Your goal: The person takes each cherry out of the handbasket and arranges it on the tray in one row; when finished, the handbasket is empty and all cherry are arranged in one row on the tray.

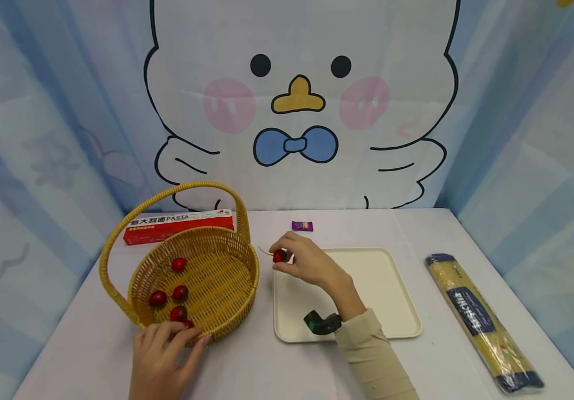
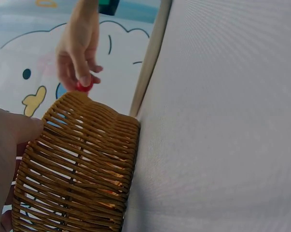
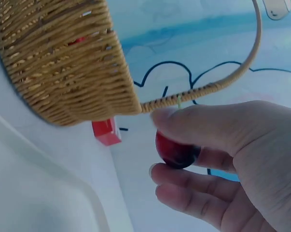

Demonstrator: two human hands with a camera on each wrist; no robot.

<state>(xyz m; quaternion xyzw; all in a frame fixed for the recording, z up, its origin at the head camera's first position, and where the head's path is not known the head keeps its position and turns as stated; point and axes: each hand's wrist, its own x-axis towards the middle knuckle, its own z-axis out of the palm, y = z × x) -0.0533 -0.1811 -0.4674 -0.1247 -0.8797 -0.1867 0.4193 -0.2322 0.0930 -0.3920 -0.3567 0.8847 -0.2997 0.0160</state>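
My right hand (image 1: 309,261) pinches a dark red cherry (image 1: 279,256) by its body, its thin stem pointing left in the head view. Cherry and fingers are over the left edge of a cream tray (image 1: 407,325). In the right wrist view the cherry (image 3: 178,150) hangs between thumb and fingers. My left hand (image 1: 159,355) grips the near rim of a yellow-brown wicker basket (image 1: 221,278), thumb outside and fingers reaching over the edge. The woven wall (image 2: 77,164) fills much of the left wrist view. Several cherries (image 1: 179,264) lie on the basket's left side.
Behind the basket lies a red and white pasta box (image 1: 176,225); the basket's tall handle (image 1: 111,250) arches over its left side. A small purple packet (image 1: 302,226) is at the back. To the right of the tray lies a long pasta bag (image 1: 482,322). Curtains surround the table.
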